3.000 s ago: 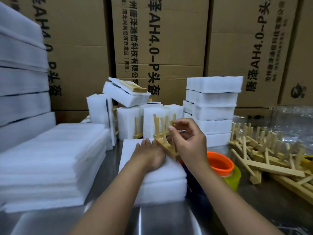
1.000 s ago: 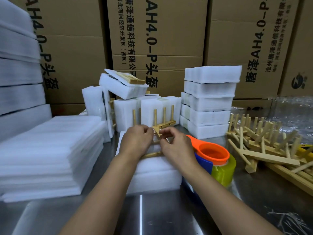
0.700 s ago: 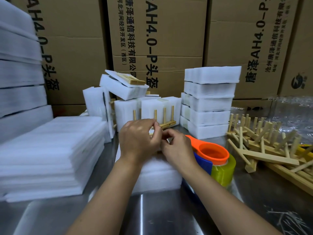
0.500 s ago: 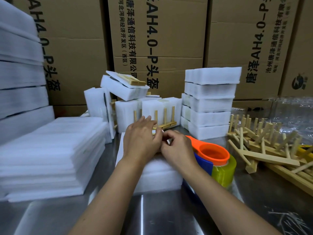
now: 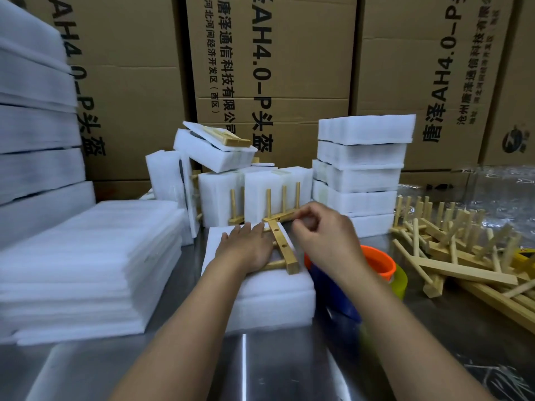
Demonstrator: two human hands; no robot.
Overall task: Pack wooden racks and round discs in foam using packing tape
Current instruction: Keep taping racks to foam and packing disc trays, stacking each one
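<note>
with the foam pad (image 5: 260, 302) in the middle of the table (image 5: 243, 366) as the clock's centre: at nine o'clock lies a stack of foam sheets (image 5: 86, 261), soft, light and easy to crease. on the pad's far half lies the rack (image 5: 282, 245), on its side, with its pegs pointing toward nine. the left hand (image 5: 246, 250) lies flat on those pegs, fingers straight and together, pressing them into the foam. the right hand (image 5: 324, 235), at one o'clock, has its fingers curled in near the end of a second rail just behind. it is blurred, so i cannot tell whether it pinches anything. the rack looks light and stiff, but the thin pegs could snap or pull out, so i would take it by the square rail. at twelve o'clock stand foam packs (image 5: 362, 172). a tilted pack (image 5: 214, 157) shows a wood end poking out of its top. the cardboard boxes (image 5: 275, 68) behind are shut, and their contents are unseen. at three o'clock, just beside the pad, sits the tape dispenser (image 5: 382, 264), then a heap of loose racks (image 5: 463, 256). no round discs show.
</note>
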